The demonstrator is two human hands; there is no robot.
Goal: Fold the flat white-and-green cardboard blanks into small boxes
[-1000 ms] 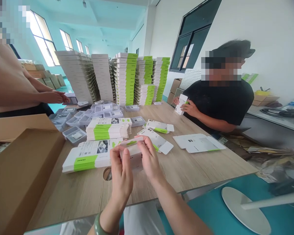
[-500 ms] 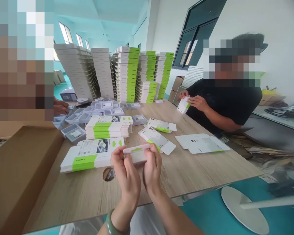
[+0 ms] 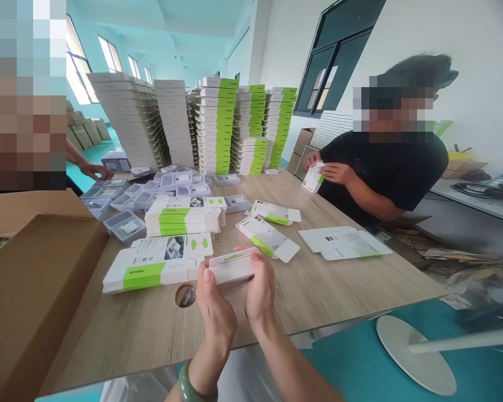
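Between my two hands, above the near part of the table point(image 3: 310, 296), is a white packaging box point(image 3: 231, 270) with a hang-hole flap along its far edge. My left hand point(image 3: 214, 304) grips its left end, the thumb on the near corner. Around the right end my right hand point(image 3: 260, 290) is closed, thumb at the flap's corner. Left of my hands lie a near stack of flat white-and-green cartons point(image 3: 146, 273) and a second stack point(image 3: 180, 220) behind it. Two partly folded cartons, one of them a white carton point(image 3: 268, 237), rest beyond my right hand.
An open cardboard box point(image 3: 46, 290) stands at the left. Plastic trays point(image 3: 128, 226) lie behind the carton stacks, with tall stacks of boxes point(image 3: 218, 128) farther back. A flat carton point(image 3: 343, 244) is at the right. One co-worker point(image 3: 381, 173) holds a small box; another's hand point(image 3: 96, 170) reaches toward the trays.
The flap on my box has come down and now lies nearly closed, and the box's body shows more. The left co-worker leaned in over the trays, then drew back somewhat.
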